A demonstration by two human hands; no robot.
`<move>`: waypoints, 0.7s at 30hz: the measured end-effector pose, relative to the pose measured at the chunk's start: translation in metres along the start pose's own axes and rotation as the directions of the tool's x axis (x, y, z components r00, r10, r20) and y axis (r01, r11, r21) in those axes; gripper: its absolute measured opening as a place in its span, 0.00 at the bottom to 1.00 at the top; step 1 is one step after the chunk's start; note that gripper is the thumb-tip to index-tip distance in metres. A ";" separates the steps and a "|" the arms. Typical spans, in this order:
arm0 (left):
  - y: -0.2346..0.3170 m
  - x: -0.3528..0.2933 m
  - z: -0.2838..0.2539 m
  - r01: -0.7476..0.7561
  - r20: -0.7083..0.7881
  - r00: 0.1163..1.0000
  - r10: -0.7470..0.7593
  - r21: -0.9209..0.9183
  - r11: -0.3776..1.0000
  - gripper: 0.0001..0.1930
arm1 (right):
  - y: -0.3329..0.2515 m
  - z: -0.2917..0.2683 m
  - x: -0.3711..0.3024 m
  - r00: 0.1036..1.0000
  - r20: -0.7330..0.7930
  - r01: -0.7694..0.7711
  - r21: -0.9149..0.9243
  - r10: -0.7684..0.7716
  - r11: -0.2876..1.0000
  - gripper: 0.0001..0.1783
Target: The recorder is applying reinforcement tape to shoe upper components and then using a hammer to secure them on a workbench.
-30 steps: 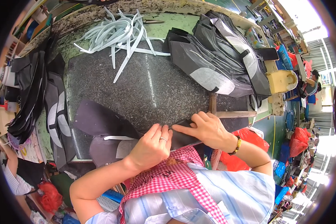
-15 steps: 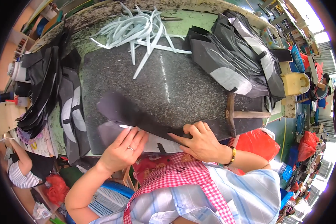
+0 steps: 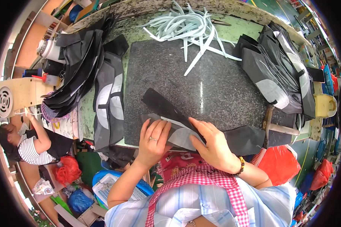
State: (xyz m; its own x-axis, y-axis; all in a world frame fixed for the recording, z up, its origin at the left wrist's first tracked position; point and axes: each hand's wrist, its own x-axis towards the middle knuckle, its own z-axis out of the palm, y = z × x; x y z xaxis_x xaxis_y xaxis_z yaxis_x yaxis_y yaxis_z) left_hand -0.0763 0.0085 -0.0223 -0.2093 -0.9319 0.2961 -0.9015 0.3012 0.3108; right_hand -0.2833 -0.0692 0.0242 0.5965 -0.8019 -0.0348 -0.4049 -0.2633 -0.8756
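Across the near edge of a dark stone slab (image 3: 231, 90) lies a black and grey cut shoe-upper-like piece (image 3: 242, 140), with a pale patch and a folded-up black flap (image 3: 165, 104). A narrow white strip (image 3: 178, 123) shows along the fold. My left hand (image 3: 155, 138), wearing a ring, has its fingers pressed together over the piece beside the strip's left end; its thumb is mostly hidden. My right hand (image 3: 218, 147) pinches the folded part, thumb on the pale patch and fingers along the flap. A hammer (image 3: 268, 126) rests on the slab to the right.
Loose pale strips (image 3: 193, 28) are heaped at the back, near a dark pointed tool (image 3: 220, 22). Stacked cut pieces stand left (image 3: 77, 75) and right (image 3: 271, 72). A red bag (image 3: 278, 164) hangs below at right. At far left sits another person (image 3: 30, 147).
The view has swung left, shifting the scene rightward. My right hand has gone from pressing with pointed fingers to pinching the fold; the black flap now stands higher beside the strip.
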 end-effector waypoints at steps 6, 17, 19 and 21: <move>0.003 -0.002 -0.003 0.065 0.057 0.996 -0.063 -0.026 0.998 0.46 | -0.002 0.005 0.007 0.997 -0.001 0.072 -0.080 -0.072 0.994 0.23; 0.007 -0.002 -0.010 0.076 0.181 0.978 -0.100 0.131 0.988 0.38 | -0.002 0.017 0.009 0.977 0.068 0.209 -0.168 -0.200 0.963 0.25; 0.003 -0.006 -0.013 0.057 0.200 0.977 -0.079 0.113 0.992 0.31 | 0.000 0.026 -0.002 0.957 0.152 0.285 -0.340 -0.247 0.896 0.30; 0.003 0.000 -0.025 0.079 0.201 0.976 -0.090 0.061 0.995 0.29 | -0.003 0.028 -0.006 0.940 0.190 0.341 -0.434 -0.285 0.834 0.29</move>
State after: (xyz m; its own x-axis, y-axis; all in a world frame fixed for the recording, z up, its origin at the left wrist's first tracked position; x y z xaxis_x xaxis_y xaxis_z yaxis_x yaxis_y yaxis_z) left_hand -0.0697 0.0147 0.0018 -0.1994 -0.9767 0.0797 -0.9367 0.2139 0.2774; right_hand -0.2665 -0.0485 0.0139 0.8077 -0.5763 0.1247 -0.4355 -0.7256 -0.5328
